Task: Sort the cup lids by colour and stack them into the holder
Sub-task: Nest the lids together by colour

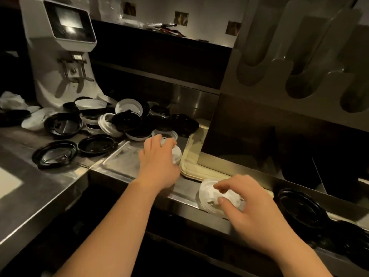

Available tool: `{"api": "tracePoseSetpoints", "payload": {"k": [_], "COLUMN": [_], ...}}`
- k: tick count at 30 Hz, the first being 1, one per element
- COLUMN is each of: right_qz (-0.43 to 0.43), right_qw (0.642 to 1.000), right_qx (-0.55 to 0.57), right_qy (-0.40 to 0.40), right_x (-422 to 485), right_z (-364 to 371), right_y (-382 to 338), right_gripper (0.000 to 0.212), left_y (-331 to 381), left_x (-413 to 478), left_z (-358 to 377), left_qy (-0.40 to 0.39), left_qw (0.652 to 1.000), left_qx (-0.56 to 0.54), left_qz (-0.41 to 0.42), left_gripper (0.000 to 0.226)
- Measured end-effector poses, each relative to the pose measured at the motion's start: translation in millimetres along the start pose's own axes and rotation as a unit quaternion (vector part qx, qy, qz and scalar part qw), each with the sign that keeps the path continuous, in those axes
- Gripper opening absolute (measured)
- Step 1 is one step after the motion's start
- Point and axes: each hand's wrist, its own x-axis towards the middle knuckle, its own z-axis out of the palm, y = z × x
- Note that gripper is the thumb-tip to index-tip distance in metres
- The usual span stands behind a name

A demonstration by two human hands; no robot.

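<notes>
A jumbled pile of black and white cup lids (pixel 127 120) lies on the steel counter below the grinder. My left hand (pixel 157 156) grips a white lid (pixel 176 154) at the pile's near edge. Near the counter's front edge, my right hand (pixel 251 208) holds a small stack of white lids (pixel 211 193), with the thumb and fingers curled on top of it. A stack of black lids (pixel 299 208) sits to the right of that hand. The lid holder (pixel 299 62), with its tall open slots, rises at the upper right.
A white coffee grinder (pixel 61 50) stands at the back left. A cream tray (pixel 191 166) lies under the holder's base. Two loose black lids (pixel 56 154) rest at the left on the steel counter (pixel 30 186). A crumpled white cloth (pixel 12 100) is at the far left.
</notes>
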Motion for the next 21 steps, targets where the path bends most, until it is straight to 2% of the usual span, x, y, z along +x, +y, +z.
{"api": "tracePoseSetpoints", "payload": {"k": [2, 5, 9, 14, 17, 21], "right_qz": [-0.009, -0.015, -0.009, -0.009, -0.01, -0.004], "right_qw": [1.0, 1.0, 1.0, 1.0, 1.0, 0.999], "right_qx": [0.007, 0.01, 0.008, 0.021, 0.023, 0.032], "right_qy": [0.0, 0.004, 0.002, 0.005, -0.003, -0.001], "right_x": [3.9, 6.7, 13.5, 24.3, 27.7, 27.1], "right_z": [4.1, 10.6, 17.2, 20.5, 23.5, 23.4], "right_y": [-4.8, -2.7, 2.3, -1.3, -2.6, 0.9], "right_gripper": [0.027, 0.03, 0.027, 0.032, 0.031, 0.028], "left_y": [-6.8, -11.5, -13.4, -8.6, -7.9, -8.1], "left_x": [26.5, 46.2, 55.6, 70.1, 73.7, 68.5], "left_z": [1.1, 5.0, 1.1, -10.2, -13.2, -22.7], "left_qy": [-0.036, -0.076, -0.087, -0.184, -0.216, -0.216], "left_qw": [0.997, 0.992, 0.992, 0.966, 0.958, 0.96], "left_qx": [0.063, 0.093, 0.091, 0.18, 0.187, 0.17], "left_qz": [-0.015, -0.027, 0.002, 0.035, 0.04, 0.053], "left_gripper": [0.058, 0.069, 0.076, 0.077, 0.08, 0.085]}}
